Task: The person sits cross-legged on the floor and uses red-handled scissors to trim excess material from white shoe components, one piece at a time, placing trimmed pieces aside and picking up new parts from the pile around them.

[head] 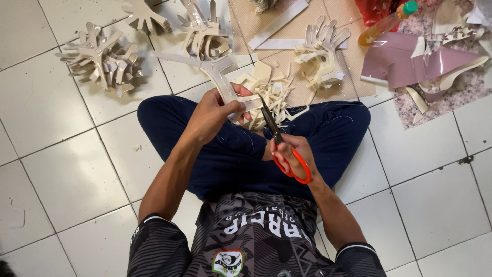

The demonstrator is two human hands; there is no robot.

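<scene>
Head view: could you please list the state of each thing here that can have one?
Scissors: red-handled, blades open, held in right hand.
Beige Y-shaped cutout: gripped by left hand, one end between the blades.
Offcut strips: heaped loosely beyond the legs.
Finished cutouts: piled on the floor tiles.
Bottle: lying down, green cap on.
Mauve sheet: partly cut, curled.

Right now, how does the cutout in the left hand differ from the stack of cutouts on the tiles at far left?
The held cutout is a single flat piece, gripped by the left hand and met by the scissors in the right hand. The stack of cutouts is many pieces, resting untouched on the tiles. Both are beige and branched.
</scene>
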